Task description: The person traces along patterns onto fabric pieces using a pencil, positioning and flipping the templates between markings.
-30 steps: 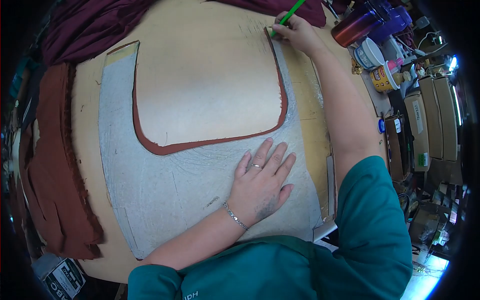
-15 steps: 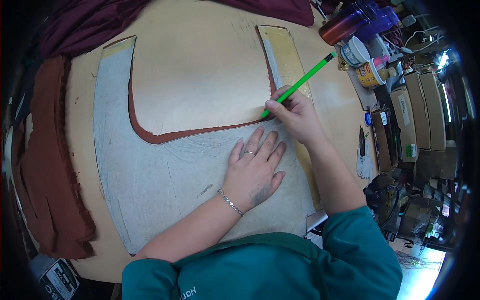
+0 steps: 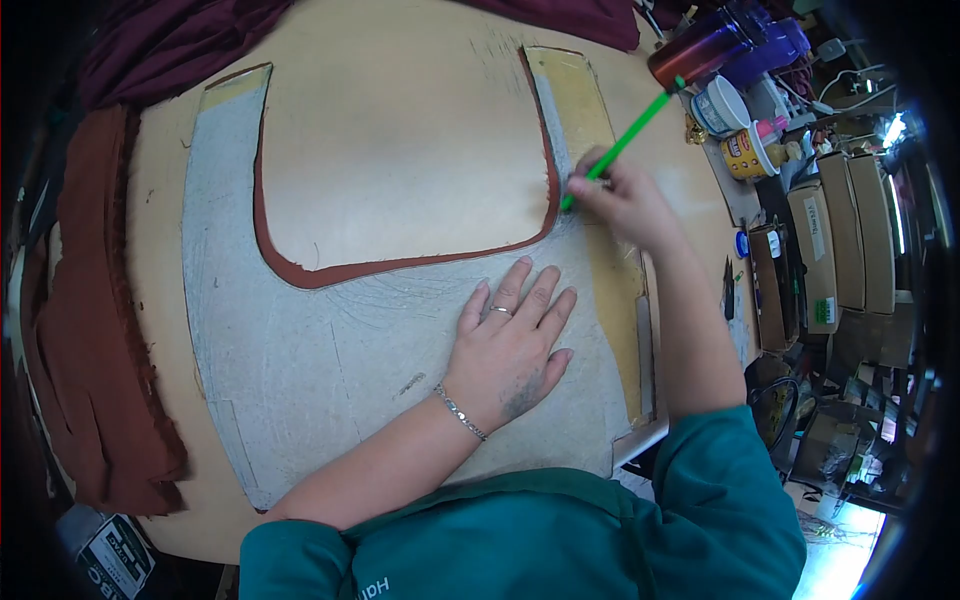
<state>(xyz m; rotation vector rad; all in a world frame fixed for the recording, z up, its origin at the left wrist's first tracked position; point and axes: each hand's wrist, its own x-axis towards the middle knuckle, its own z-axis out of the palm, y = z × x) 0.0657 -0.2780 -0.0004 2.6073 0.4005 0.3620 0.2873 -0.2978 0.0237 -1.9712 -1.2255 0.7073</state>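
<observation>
A large grey U-shaped pattern piece lies flat before me, with yellowish patches on its two arms. Along its inner curve shows a strip of rust-brown fabric from underneath. My left hand rests flat on the grey pattern, fingers spread, below the curve's right part. A bright green pencil is gripped in my right hand, its lower end by the inner edge of the right arm. Motion slightly blurs this hand, and I cannot tell whether the tip touches.
Folded rust-brown fabric lies along the table's left side, and maroon cloth at the far left. Two tubs and a red-purple bottle stand at the back right. Cardboard boxes line the right side.
My right hand has moved up and right with the pencil, from the inner curve's lower right corner to beside the right arm. My left hand stays in place on the pattern.
</observation>
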